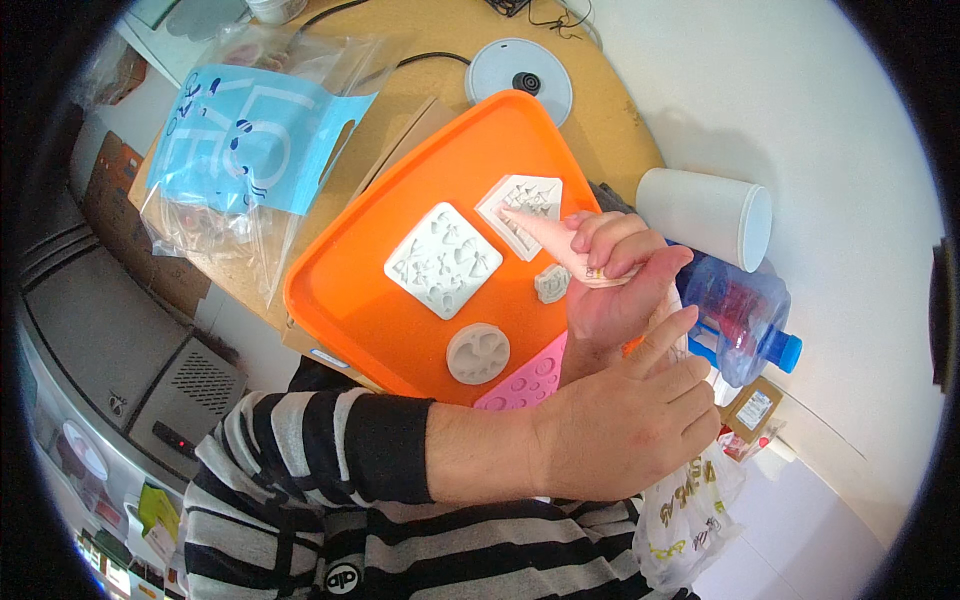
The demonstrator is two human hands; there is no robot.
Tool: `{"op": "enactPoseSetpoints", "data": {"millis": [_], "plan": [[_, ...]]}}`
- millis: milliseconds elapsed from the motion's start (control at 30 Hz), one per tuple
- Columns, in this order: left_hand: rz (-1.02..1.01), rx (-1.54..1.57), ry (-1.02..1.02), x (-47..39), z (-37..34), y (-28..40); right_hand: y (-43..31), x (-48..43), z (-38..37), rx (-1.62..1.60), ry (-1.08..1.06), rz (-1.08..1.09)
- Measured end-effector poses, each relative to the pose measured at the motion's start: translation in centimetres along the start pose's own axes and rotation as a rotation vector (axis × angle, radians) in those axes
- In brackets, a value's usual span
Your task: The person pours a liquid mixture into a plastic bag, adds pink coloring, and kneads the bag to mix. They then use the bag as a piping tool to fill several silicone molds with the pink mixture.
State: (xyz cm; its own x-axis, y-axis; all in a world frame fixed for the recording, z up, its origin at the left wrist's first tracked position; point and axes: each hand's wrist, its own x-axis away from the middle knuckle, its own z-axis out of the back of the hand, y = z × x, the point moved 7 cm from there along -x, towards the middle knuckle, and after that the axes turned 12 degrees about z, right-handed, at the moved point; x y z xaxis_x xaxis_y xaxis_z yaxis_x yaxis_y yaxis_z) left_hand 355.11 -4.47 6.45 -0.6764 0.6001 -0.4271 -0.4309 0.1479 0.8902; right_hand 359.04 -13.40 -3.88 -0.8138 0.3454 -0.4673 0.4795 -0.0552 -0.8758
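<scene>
My right hand (619,262), palm up, grips a piping bag (551,234) filled with pale pink material. The bag's tip is at the cavities of a whitish angular silicone mould (536,196). My left hand (637,427), back upward, closes around the bag's rear; its fingertips are hidden and one finger sticks out. On an orange plastic tray (337,300) lie a white square silicone mould with bow-shaped cavities (442,260), a round grey mould (478,354) and a small grey mould (553,283). A pink mould (525,379) is partly hidden by my wrist.
A clear bag with a blue printed panel (247,142) lies left on the wooden table (622,112). Behind the tray is a round kettle-type base (487,71) with a cord. At right are a white cylinder (697,214) and a blue plastic bottle (750,315). A printed clear bag (686,525) hangs below.
</scene>
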Motion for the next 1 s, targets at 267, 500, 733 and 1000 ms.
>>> {"op": "enactPoseSetpoints", "data": {"millis": [267, 500, 733, 1000], "plan": [[0.002, -0.056, -0.069, 0.2, -0.3, -0.4, 0.0, -0.5, 0.1, 0.067, 0.019, 0.015], [-0.002, -0.060, -0.078, 0.0, -0.2, -0.5, 0.2, -0.9, 0.3, 0.101, 0.034, 0.050], [0.002, -0.053, -0.092, -0.1, -0.3, -0.5, 0.0, -0.9, 0.3, 0.108, 0.030, 0.045], [-0.001, -0.077, -0.095, -0.2, -0.5, -0.5, 0.1, -1.1, 0.8, 0.135, 0.025, 0.057]]}}
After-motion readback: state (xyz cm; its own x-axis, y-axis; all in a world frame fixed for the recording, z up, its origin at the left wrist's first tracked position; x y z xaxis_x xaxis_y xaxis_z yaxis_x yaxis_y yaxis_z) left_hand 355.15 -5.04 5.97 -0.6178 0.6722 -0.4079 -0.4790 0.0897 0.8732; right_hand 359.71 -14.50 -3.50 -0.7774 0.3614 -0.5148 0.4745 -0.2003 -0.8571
